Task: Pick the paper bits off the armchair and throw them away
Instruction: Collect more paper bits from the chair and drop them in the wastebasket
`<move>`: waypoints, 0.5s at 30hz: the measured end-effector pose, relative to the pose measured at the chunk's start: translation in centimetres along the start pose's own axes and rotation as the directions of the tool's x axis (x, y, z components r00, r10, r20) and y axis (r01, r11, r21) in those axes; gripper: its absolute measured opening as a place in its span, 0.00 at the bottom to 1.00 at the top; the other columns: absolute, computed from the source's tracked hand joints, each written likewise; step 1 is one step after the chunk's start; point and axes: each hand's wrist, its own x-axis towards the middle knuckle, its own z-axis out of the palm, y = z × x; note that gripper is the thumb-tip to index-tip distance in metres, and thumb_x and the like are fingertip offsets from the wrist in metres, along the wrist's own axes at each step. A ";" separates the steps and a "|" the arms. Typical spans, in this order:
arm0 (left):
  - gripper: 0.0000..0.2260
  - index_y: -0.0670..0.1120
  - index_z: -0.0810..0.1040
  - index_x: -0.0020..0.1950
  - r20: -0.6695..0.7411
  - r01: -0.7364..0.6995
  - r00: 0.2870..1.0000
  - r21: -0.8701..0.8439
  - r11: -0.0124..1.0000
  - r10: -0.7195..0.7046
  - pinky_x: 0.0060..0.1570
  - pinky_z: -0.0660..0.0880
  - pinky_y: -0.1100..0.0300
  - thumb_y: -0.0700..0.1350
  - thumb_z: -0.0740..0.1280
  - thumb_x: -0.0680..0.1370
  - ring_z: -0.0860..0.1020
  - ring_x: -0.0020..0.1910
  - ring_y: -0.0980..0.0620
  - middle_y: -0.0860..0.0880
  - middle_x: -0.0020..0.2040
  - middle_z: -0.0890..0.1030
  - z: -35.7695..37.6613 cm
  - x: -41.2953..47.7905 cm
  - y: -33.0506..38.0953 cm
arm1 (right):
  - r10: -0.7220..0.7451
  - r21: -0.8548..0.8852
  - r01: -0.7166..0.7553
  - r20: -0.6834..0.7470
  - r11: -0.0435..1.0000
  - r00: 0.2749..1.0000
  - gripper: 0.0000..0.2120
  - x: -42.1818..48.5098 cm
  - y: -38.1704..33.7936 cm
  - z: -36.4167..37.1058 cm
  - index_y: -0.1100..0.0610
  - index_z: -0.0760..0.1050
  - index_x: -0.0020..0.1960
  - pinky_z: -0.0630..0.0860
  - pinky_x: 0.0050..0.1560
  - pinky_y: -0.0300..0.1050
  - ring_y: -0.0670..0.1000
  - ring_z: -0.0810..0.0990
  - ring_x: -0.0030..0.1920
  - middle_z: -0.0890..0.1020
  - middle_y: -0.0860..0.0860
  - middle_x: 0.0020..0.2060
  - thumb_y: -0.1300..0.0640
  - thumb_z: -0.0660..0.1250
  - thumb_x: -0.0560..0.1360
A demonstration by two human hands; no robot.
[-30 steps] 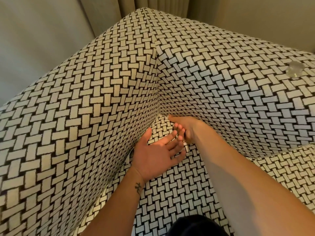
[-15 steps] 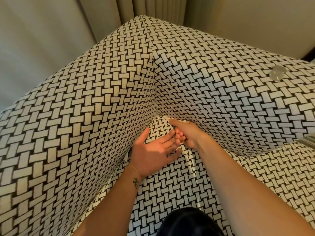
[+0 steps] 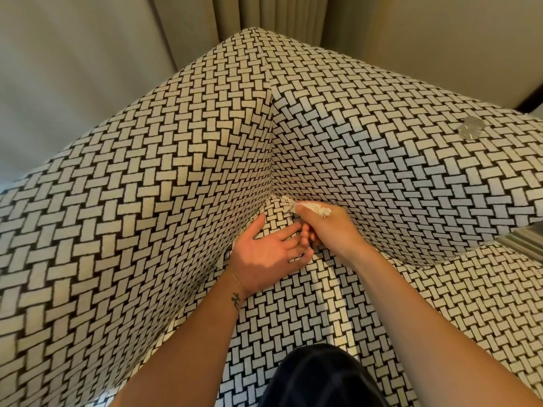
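Observation:
The armchair (image 3: 164,177) is covered in a black-and-white basket-weave fabric. At the back corner of its seat, my right hand (image 3: 329,230) pinches a crumpled white paper bit (image 3: 313,207) that sticks out of the crease under the backrest. My left hand (image 3: 266,254) lies palm up on the seat just left of it, fingers relaxed and touching the right hand's fingers. Whether the left palm holds any paper cannot be seen.
A small clear crumpled plastic piece (image 3: 470,129) lies on top of the right armrest. Beige curtains (image 3: 264,16) and a wall stand behind the chair. A dark garment (image 3: 320,377) shows at the bottom edge.
My right hand has drawn the white paper further out of the seat crease, so more of it shows. My left hand has stayed palm up beside it.

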 end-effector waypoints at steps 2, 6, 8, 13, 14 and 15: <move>0.33 0.37 0.70 0.74 -0.016 0.006 1.000 -0.004 1.000 -0.006 0.65 0.70 0.41 0.62 0.61 0.81 0.77 0.61 0.40 0.37 0.65 0.77 0.2 0.1 0.1 | -0.056 -0.061 0.055 -0.011 0.997 0.998 0.09 -0.2 -0.1 -0.2 0.51 0.82 0.58 0.77 0.39 0.32 0.41 0.82 0.38 0.85 0.46 0.43 0.53 0.69 0.79; 0.34 0.37 0.66 0.77 -0.028 0.009 1.000 0.020 1.000 -0.009 0.73 0.63 0.38 0.62 0.60 0.82 0.68 0.75 0.38 0.36 0.76 0.69 0.1 0.1 -0.1 | -0.137 -0.326 0.163 0.102 0.931 0.985 0.17 -0.4 0.8 0.1 0.47 0.79 0.67 0.75 0.56 0.40 0.47 0.77 0.57 0.77 0.45 0.54 0.54 0.71 0.78; 0.33 0.37 0.64 0.79 -0.016 0.006 1.000 0.064 0.998 -0.005 0.77 0.57 0.37 0.60 0.59 0.83 0.62 0.79 0.37 0.36 0.79 0.64 -0.1 0.2 -0.2 | -0.155 -0.455 0.206 0.146 0.867 0.977 0.21 -0.4 1.3 0.5 0.44 0.76 0.69 0.69 0.64 0.45 0.50 0.68 0.61 0.72 0.43 0.51 0.56 0.72 0.77; 0.28 0.42 0.62 0.81 -0.004 -0.001 1.000 0.042 0.999 0.002 0.76 0.62 0.40 0.47 0.63 0.83 0.61 0.80 0.42 0.40 0.81 0.63 -0.6 0.4 -0.3 | -0.168 -0.438 0.212 0.136 0.874 0.976 0.31 -0.7 1.3 0.6 0.44 0.72 0.73 0.67 0.68 0.49 0.48 0.66 0.63 0.72 0.40 0.54 0.57 0.76 0.73; 0.28 0.43 0.62 0.81 -0.018 -0.005 1.000 0.031 1.000 0.005 0.77 0.62 0.41 0.45 0.64 0.82 0.61 0.80 0.43 0.41 0.81 0.63 -0.6 0.4 -0.4 | -0.173 -0.419 0.218 0.142 0.882 0.975 0.31 -0.9 1.3 0.4 0.44 0.72 0.73 0.69 0.68 0.49 0.48 0.68 0.63 0.73 0.39 0.55 0.57 0.77 0.73; 0.28 0.43 0.62 0.81 -0.034 -0.006 0.999 0.026 1.000 0.007 0.77 0.61 0.42 0.44 0.64 0.82 0.60 0.80 0.45 0.42 0.81 0.63 -0.6 0.4 -0.4 | -0.187 -0.410 0.228 0.137 0.883 0.973 0.31 -1.1 1.3 0.2 0.44 0.73 0.72 0.71 0.68 0.50 0.48 0.69 0.64 0.74 0.39 0.56 0.56 0.77 0.72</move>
